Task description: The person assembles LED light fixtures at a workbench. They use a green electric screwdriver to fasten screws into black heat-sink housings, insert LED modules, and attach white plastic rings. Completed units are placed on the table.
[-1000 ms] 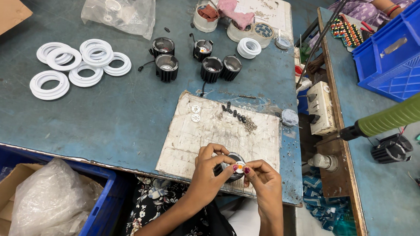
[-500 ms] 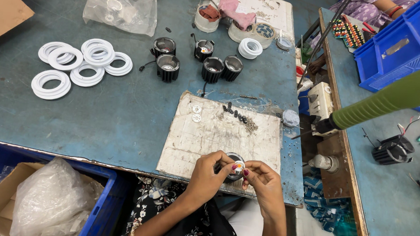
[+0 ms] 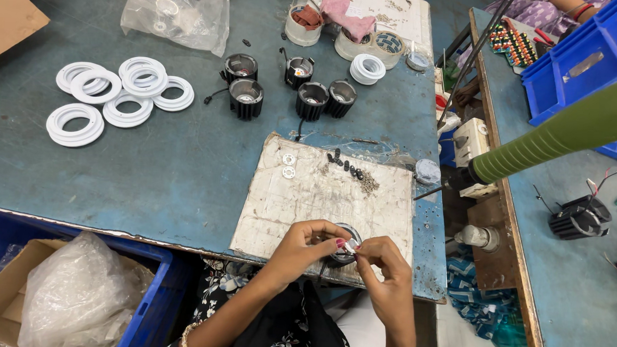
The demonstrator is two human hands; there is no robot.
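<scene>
Here both hands meet at the near edge of the worn white work board, which lies on the blue-grey table. The left hand curls in from the left, thumb and fingers closed on a small white part held right over a black finned lamp housing. The right hand comes in from the right, its fingertips pinched on the same small part, so the 2 hands touch at that spot. The housing sits on the board's near edge, mostly hidden by the fingers; whether either hand also grips the housing I cannot tell.

Farther up the board lie 2 small white discs, a short row of black screws and a little heap of tiny metal bits. Beyond the board stand 5 more black finned housings in a loose group, some with wires. To the far left, flat white rings are spread and stacked on the table, and a clear plastic bag lies behind them. A blue crate with a bag-lined cardboard box stands under the near-left table edge. A green ribbed hose crosses the right side.
</scene>
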